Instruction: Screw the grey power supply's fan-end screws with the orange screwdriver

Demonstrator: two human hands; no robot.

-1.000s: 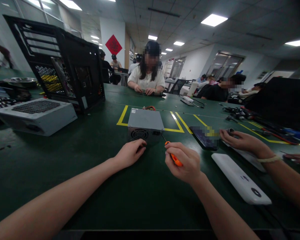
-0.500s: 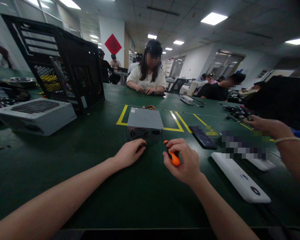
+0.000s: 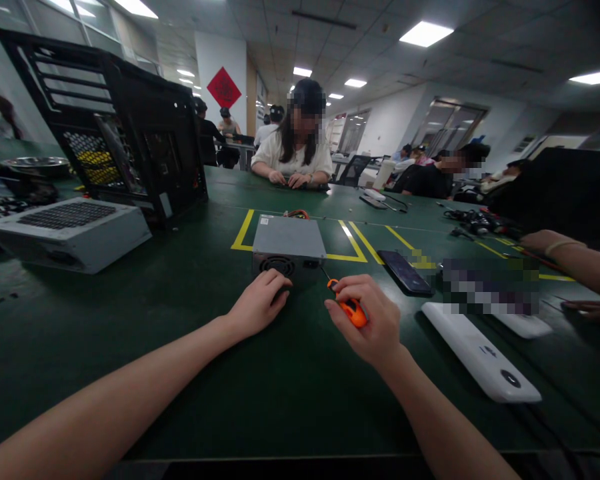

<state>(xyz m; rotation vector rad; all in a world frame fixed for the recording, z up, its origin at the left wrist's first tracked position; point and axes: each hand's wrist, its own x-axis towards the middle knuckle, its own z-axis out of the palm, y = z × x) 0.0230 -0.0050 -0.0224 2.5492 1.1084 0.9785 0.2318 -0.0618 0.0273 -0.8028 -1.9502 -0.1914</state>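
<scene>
A grey computer power supply (image 3: 289, 239) sits on the green table, its fan and socket side facing me. My right hand (image 3: 367, 320) is closed around the orange and black handle of a screwdriver (image 3: 355, 312). The screwdriver's thin shaft points up and left to the supply's lower right corner, near the socket; whether the tip touches a screw is too small to tell. At the front of the fan, my left hand (image 3: 260, 303) rests with its fingers loosely bent and its thumb apart. Nothing shows in that hand, and its fingertips appear to touch the supply's lower front.
To the left stand a black computer case (image 3: 130, 127) and a second power supply (image 3: 75, 233). A phone (image 3: 406, 272) and a white device (image 3: 480, 350) lie on the right. Another person's arm (image 3: 580, 257) reaches in from the right, by cables (image 3: 480, 223). Someone sits opposite.
My left fingers have shifted up slightly against the fan side. The screwdriver handle has turned a little in my right hand. The other person's arm on the right has moved outward.
</scene>
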